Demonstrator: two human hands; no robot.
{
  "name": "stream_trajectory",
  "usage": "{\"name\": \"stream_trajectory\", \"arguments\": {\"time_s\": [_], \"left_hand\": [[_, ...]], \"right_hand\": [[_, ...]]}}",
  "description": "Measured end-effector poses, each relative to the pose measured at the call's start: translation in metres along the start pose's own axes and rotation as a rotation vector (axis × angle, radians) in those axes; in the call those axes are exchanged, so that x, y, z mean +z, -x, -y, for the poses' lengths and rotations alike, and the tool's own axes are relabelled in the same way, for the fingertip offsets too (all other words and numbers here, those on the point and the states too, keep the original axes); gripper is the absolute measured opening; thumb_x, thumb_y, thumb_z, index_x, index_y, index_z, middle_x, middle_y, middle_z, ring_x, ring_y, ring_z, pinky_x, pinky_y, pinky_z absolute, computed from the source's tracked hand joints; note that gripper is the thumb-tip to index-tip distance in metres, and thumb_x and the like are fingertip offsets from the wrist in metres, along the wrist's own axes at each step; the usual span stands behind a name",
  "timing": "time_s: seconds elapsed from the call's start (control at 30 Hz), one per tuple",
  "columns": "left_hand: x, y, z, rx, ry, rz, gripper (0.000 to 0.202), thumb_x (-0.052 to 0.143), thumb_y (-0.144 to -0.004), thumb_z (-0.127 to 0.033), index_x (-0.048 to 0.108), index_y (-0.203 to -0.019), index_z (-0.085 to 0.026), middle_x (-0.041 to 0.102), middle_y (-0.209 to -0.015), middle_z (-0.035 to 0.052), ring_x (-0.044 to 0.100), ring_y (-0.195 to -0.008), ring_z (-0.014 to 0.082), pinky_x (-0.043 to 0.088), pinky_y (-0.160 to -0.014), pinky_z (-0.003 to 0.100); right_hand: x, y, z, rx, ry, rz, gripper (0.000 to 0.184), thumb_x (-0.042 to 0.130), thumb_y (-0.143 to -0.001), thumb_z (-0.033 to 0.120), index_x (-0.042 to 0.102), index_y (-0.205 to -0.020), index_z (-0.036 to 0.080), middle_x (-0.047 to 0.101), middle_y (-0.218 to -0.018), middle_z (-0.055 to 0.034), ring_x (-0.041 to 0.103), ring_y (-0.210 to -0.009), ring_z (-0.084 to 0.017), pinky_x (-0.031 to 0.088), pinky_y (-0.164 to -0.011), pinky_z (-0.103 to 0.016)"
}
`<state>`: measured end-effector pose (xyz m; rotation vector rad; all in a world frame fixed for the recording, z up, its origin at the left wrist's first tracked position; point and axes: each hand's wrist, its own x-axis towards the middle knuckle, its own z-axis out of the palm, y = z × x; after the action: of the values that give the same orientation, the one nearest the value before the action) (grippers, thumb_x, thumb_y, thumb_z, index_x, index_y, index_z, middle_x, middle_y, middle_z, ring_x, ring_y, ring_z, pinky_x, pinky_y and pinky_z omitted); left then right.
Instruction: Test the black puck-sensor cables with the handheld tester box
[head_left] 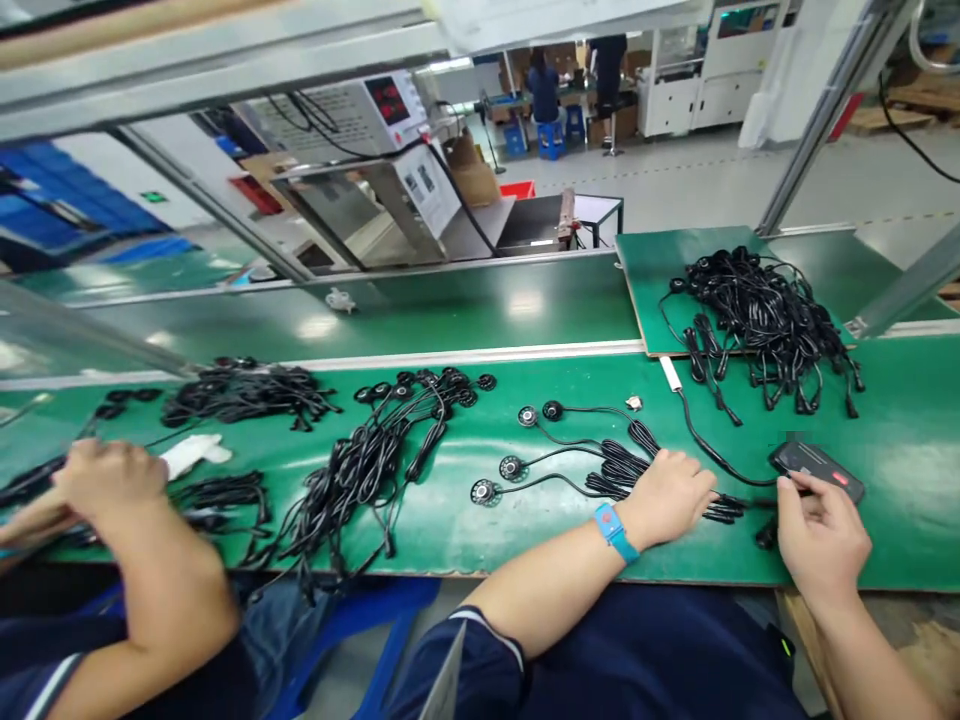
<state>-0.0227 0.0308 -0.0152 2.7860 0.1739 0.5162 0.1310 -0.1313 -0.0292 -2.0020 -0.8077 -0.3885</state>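
My left hand (673, 497), with a blue wrist strap (615, 532), is closed over coiled black cables (624, 468). Their round, disc-shaped ends (511, 468) lie fanned out to its left, and their connector ends (724, 508) stick out to its right. My right hand (823, 532) pinches at a black cable end beside a black handheld device (817, 468) with a red-lit patch; the fingertips partly hide what they grip. Another black cable (701, 435) with a white end piece (670, 374) runs towards my right hand.
A heap of black cables (765, 310) lies on a raised green board (652, 290). More cable bundles (360, 460) spread across the green table (555, 540) to the left. A co-worker's hands (112, 480) work at far left near a white glove (196, 453). Metal posts (817, 120) frame the bench.
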Motion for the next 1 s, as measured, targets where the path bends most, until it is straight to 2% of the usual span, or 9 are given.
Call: {"name": "stream_trajectory", "arguments": {"time_s": [0.1,0.2,0.3,0.4,0.47,0.57,0.7,0.87,1.0], "left_hand": [[-0.019,0.012,-0.006,-0.028,0.229,-0.245,0.024,0.047,-0.105,-0.028,0.066,-0.104,-0.014,0.070,-0.097,0.0095,0.060,-0.095,0.0222,0.044,-0.089,0.039],[-0.042,0.044,-0.018,-0.219,0.539,-0.458,0.024,0.050,-0.103,-0.030,0.068,-0.100,-0.015,0.071,-0.095,0.0104,0.063,-0.091,0.0213,0.048,-0.087,0.038],[-0.057,0.095,-0.020,-0.617,0.940,-0.421,0.031,0.057,-0.101,-0.043,0.070,-0.096,-0.015,0.072,-0.090,0.0105,0.067,-0.086,0.0218,0.052,-0.080,0.036],[-0.067,0.148,-0.012,-0.957,1.365,-0.313,0.049,0.066,-0.094,-0.058,0.068,-0.111,-0.012,0.074,-0.105,0.0169,0.072,-0.091,0.0280,0.057,-0.079,0.040],[-0.074,0.176,-0.007,-1.036,1.558,-0.338,0.060,0.071,-0.091,-0.059,0.063,-0.127,-0.012,0.069,-0.125,0.0224,0.070,-0.108,0.0344,0.057,-0.088,0.046],[-0.084,0.203,-0.007,-0.989,1.783,-0.440,0.064,0.072,-0.092,-0.056,0.059,-0.140,-0.015,0.056,-0.147,0.0234,0.056,-0.134,0.0389,0.048,-0.106,0.052],[-0.088,0.207,-0.009,-0.897,2.093,-0.491,0.061,0.073,-0.092,-0.055,0.064,-0.135,-0.013,0.049,-0.155,0.0210,0.040,-0.148,0.0361,0.038,-0.118,0.049],[-0.087,0.185,0.002,-0.941,2.198,-0.486,0.048,0.061,-0.100,-0.052,0.067,-0.121,-0.009,0.063,-0.137,0.0208,0.061,-0.127,0.0303,0.051,-0.104,0.040],[-0.085,0.156,0.013,-1.074,2.144,-0.653,0.037,0.060,-0.101,-0.045,0.065,-0.113,-0.010,0.064,-0.135,0.0214,0.063,-0.125,0.0313,0.054,-0.101,0.042]], "right_hand": [[-0.001,-0.004,0.026,-0.258,-0.048,0.012,0.023,0.068,-0.097,0.038,0.070,-0.106,0.016,0.070,-0.105,-0.0105,0.066,-0.088,-0.022,0.052,-0.083,-0.035],[0.012,-0.001,0.052,-0.428,-0.089,0.280,0.032,0.066,-0.099,0.045,0.066,-0.118,0.020,0.069,-0.116,-0.0098,0.064,-0.108,-0.027,0.049,-0.098,-0.044],[0.039,0.005,0.075,-0.451,0.037,0.631,0.074,0.071,-0.089,0.064,0.049,-0.146,0.022,0.054,-0.144,-0.0151,0.050,-0.132,-0.035,0.042,-0.107,-0.055],[0.067,0.010,0.098,-0.405,0.148,0.869,0.107,0.087,-0.073,0.062,0.035,-0.157,0.021,0.040,-0.156,-0.0183,0.038,-0.141,-0.040,0.038,-0.111,-0.058],[0.078,0.011,0.114,-0.394,0.160,0.945,0.106,0.089,-0.071,0.051,0.036,-0.157,0.020,0.047,-0.149,-0.0180,0.043,-0.135,-0.038,0.040,-0.110,-0.055],[0.084,0.014,0.134,-0.396,0.163,1.021,0.099,0.085,-0.075,0.035,0.034,-0.158,0.015,0.058,-0.131,-0.0167,0.051,-0.121,-0.035,0.043,-0.106,-0.051],[0.078,0.027,0.149,-0.433,0.133,1.167,0.095,0.074,-0.074,0.022,0.032,-0.159,0.012,0.060,-0.124,-0.0162,0.055,-0.117,-0.034,0.043,-0.105,-0.049],[0.045,0.054,0.163,-0.380,0.017,1.232,0.087,0.060,-0.072,0.010,0.037,-0.155,0.016,0.057,-0.133,-0.0140,0.055,-0.121,-0.030,0.042,-0.107,-0.045],[0.007,0.063,0.171,-0.342,-0.042,1.309,0.089,0.069,-0.076,0.014,0.035,-0.158,0.022,0.058,-0.127,-0.0109,0.053,-0.117,-0.030,0.040,-0.108,-0.048]]}}
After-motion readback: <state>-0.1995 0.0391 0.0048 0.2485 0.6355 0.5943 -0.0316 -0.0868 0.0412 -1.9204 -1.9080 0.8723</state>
